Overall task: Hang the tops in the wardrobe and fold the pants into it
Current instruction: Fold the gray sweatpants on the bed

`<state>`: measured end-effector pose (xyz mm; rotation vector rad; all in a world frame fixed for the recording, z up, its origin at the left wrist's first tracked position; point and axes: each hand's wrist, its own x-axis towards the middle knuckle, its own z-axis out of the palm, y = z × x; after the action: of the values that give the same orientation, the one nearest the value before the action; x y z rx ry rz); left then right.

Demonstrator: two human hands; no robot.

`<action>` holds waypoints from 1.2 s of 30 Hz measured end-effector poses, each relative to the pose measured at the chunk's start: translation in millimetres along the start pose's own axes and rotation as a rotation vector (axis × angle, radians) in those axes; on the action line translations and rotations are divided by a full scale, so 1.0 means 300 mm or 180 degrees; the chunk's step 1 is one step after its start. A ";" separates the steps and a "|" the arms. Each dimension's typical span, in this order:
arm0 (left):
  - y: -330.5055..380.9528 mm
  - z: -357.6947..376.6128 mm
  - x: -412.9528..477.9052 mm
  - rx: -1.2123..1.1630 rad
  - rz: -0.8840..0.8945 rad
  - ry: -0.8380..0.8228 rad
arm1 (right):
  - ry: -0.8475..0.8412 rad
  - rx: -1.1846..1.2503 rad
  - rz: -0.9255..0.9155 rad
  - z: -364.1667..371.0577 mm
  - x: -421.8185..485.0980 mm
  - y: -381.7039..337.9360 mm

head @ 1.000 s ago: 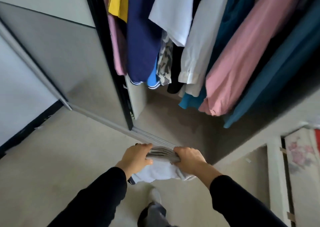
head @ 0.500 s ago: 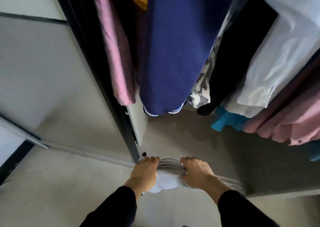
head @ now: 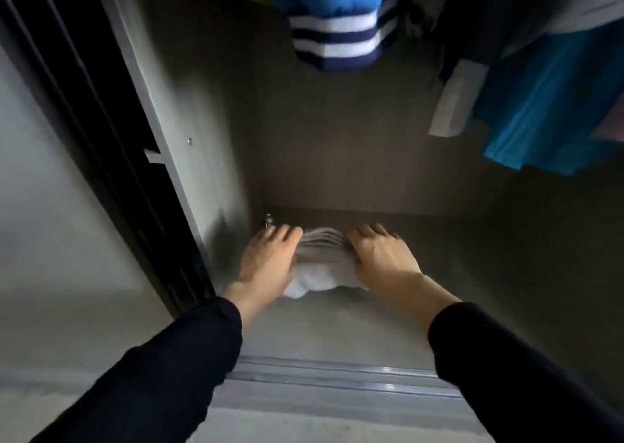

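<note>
A folded pair of pale grey pants (head: 322, 267) with striped bands lies on the wardrobe floor (head: 337, 317), close to the back wall in the left corner. My left hand (head: 270, 260) rests against its left side and my right hand (head: 381, 256) against its right side, fingers spread over the edges. Whether the hands still grip the fabric cannot be told. Above hang tops: a blue one with a navy-and-white striped hem (head: 334, 30) and a teal one (head: 553, 104).
The wardrobe's left side panel (head: 189, 131) and dark sliding door frame (head: 84, 131) stand at the left. A metal door track (head: 337, 381) crosses the front edge. A white cuff (head: 456, 101) hangs at the right. A small metal fitting (head: 269, 220) sits in the corner.
Both hands have carried the folded pants forward over the door track and down onto the wardrobe floor near the back. The view has moved in under the hanging tops.
</note>
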<state>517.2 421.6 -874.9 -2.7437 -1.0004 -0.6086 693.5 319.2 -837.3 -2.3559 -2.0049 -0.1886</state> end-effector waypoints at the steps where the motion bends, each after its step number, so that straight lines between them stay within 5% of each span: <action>1: -0.012 0.058 0.007 -0.0036 0.0034 0.0148 | 0.0311 -0.0160 -0.0085 0.062 0.016 0.008; 3: -0.024 0.169 -0.012 -0.0069 0.0110 0.0275 | 0.0811 -0.0508 -0.0195 0.213 0.029 0.019; 5: -0.018 0.295 -0.087 0.0022 0.0179 0.0134 | 0.0748 -0.0582 -0.0187 0.368 -0.007 0.000; 10: 0.039 0.509 -0.312 0.0352 0.0408 -0.0526 | -0.0721 0.0020 0.0144 0.649 -0.146 -0.063; 19: -0.021 0.592 -0.164 0.0415 0.0050 -0.0754 | -0.0404 0.0876 0.0731 0.748 -0.005 0.016; 25: -0.098 0.672 -0.065 0.0047 -0.0599 -0.0749 | -0.0772 0.1206 0.0592 0.803 0.097 0.062; 36: -0.204 0.841 0.043 0.0128 -0.0661 -0.1121 | -0.1037 0.1730 0.0719 0.894 0.318 0.083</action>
<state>567.4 546.6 -1097.1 -2.7893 -1.3673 -0.1255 750.3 438.3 -1090.7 -2.3097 -1.5898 0.6953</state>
